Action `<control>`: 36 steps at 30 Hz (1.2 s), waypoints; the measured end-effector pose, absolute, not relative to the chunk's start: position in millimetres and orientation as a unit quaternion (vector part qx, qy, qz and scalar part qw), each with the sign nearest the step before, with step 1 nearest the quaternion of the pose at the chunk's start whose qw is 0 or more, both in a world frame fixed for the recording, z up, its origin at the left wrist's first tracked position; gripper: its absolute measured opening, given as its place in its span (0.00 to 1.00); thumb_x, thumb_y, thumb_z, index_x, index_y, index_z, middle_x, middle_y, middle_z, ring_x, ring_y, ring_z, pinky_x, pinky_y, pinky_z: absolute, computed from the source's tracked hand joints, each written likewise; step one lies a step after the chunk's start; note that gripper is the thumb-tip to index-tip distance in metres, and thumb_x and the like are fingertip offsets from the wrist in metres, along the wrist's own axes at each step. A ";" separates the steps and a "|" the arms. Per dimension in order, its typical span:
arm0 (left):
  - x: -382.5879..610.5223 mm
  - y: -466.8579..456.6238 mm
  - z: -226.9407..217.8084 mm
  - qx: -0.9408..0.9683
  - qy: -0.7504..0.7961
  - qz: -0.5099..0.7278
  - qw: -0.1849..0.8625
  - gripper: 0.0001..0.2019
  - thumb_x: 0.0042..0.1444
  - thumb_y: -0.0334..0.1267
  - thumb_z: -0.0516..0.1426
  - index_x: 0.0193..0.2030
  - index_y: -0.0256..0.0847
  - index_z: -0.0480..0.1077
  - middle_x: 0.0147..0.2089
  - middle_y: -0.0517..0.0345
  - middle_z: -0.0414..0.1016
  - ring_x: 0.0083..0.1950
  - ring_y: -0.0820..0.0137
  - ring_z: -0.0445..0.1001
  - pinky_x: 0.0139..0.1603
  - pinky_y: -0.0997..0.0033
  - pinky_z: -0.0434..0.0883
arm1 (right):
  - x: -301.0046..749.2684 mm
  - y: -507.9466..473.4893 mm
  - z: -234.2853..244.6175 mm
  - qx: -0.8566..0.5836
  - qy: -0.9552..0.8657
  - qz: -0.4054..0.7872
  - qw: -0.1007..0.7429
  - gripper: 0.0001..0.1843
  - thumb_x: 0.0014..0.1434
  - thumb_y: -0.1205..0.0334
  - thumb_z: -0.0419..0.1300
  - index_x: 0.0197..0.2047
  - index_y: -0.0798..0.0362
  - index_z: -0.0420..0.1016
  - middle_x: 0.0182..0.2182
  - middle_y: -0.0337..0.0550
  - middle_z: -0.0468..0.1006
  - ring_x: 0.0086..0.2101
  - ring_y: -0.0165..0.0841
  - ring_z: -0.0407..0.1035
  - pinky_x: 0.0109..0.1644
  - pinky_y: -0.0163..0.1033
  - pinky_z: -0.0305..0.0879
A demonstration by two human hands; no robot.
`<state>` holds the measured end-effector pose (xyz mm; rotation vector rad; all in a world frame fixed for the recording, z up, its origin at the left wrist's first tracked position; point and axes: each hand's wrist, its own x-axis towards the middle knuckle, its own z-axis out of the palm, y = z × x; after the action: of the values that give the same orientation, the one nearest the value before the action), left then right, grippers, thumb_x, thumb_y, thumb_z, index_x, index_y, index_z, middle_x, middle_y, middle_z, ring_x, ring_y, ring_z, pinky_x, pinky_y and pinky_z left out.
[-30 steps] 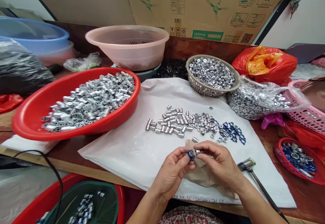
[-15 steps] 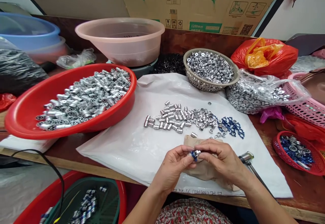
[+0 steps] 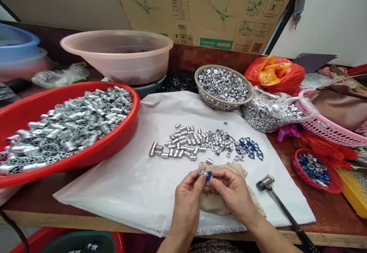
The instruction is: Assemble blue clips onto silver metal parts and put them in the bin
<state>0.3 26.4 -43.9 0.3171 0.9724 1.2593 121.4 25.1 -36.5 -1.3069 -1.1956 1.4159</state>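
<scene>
Between my fingertips I hold a small silver metal cylinder (image 3: 203, 172) with a blue ring (image 3: 208, 177) at its right end. My left hand (image 3: 187, 193) pinches the silver part, and my right hand (image 3: 231, 190) pinches the blue ring's side. Both hands are over a beige cloth pad (image 3: 213, 203) on a white plastic sheet (image 3: 120, 192). Just beyond lie loose silver cylinders (image 3: 183, 142), round silver caps (image 3: 220, 141) and blue rings (image 3: 250, 148). One cylinder (image 3: 209, 161) sits by the pad's far edge. To the right rests a hammer (image 3: 283, 205), touched by neither hand.
A red basin (image 3: 126, 138) heaped with cylinders stands at left. Behind are a pink basin (image 3: 120, 64) and a grey basket (image 3: 215, 102) of small metal parts. At right are a clear bag (image 3: 263, 115) of parts, a small red basket (image 3: 335, 186) and a yellow tray (image 3: 352, 195).
The view has swung to the right and the hammer now shows fully. The held piece has turned: its silver cylinder now points left, with the blue ring at the right.
</scene>
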 end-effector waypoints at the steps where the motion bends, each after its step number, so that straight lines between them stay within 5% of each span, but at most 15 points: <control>1: 1.2 27.8 -42.6 0.129 0.425 0.564 0.696 0.14 0.40 0.40 0.68 0.34 0.36 0.75 0.33 0.58 0.77 0.30 0.78 0.72 0.32 0.81 0.71 | 125.3 29.6 -34.0 -0.525 -0.517 0.547 0.398 0.11 0.56 0.54 0.59 0.38 0.51 0.77 0.32 0.42 0.81 0.32 0.33 0.75 0.36 0.38 0.72; 7: -2.9 34.8 -34.6 0.047 0.399 0.507 0.763 0.18 0.33 0.37 0.71 0.34 0.36 0.75 0.32 0.57 0.75 0.33 0.72 0.75 0.30 0.78 0.73 | 177.6 90.0 -33.3 -0.685 -0.698 0.126 0.166 0.10 0.58 0.65 0.56 0.42 0.52 0.77 0.37 0.44 0.77 0.38 0.34 0.72 0.41 0.37 0.66; 12: -3.5 34.9 -34.8 0.044 0.368 0.471 0.801 0.20 0.31 0.34 0.71 0.35 0.32 0.76 0.28 0.59 0.73 0.26 0.80 0.69 0.24 0.84 0.69 | 189.8 112.2 -46.5 -0.693 -0.708 0.075 0.111 0.09 0.58 0.66 0.54 0.36 0.51 0.77 0.38 0.46 0.76 0.38 0.35 0.70 0.38 0.36 0.63; 17: -2.8 36.3 -38.0 0.041 0.348 0.466 0.813 0.18 0.31 0.31 0.71 0.33 0.34 0.75 0.27 0.62 0.72 0.23 0.81 0.67 0.20 0.85 0.66 | 189.1 108.7 -54.8 -0.683 -0.721 0.070 0.094 0.11 0.58 0.66 0.54 0.41 0.50 0.74 0.39 0.45 0.77 0.39 0.36 0.70 0.36 0.36 0.61; 25: -4.9 36.1 -37.6 0.028 0.331 0.478 0.813 0.13 0.40 0.30 0.68 0.34 0.33 0.74 0.27 0.60 0.71 0.26 0.79 0.70 0.28 0.83 0.71 | 185.6 100.1 -38.8 -0.648 -0.742 0.091 0.146 0.07 0.59 0.63 0.53 0.34 0.52 0.72 0.32 0.45 0.78 0.34 0.35 0.71 0.37 0.39 0.65; 29: -6.0 36.5 -37.1 0.032 0.316 0.484 0.816 0.13 0.38 0.28 0.68 0.33 0.33 0.74 0.28 0.59 0.73 0.27 0.78 0.71 0.30 0.81 0.72 | 164.2 62.0 -21.0 -0.557 -0.765 0.197 0.257 0.11 0.58 0.62 0.55 0.44 0.52 0.71 0.33 0.42 0.78 0.31 0.30 0.72 0.35 0.35 0.69; 36: -2.5 32.8 -36.6 0.025 0.290 0.476 0.830 0.11 0.40 0.26 0.67 0.33 0.32 0.74 0.34 0.56 0.76 0.29 0.78 0.73 0.33 0.83 0.72 | 150.0 34.0 -28.5 -0.487 -0.720 0.322 0.376 0.12 0.59 0.63 0.57 0.44 0.46 0.77 0.41 0.44 0.78 0.43 0.35 0.72 0.46 0.40 0.70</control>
<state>-2.5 32.8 -36.6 0.0535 0.6161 1.0103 150.0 34.0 -28.5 -1.2463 -1.8420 0.8227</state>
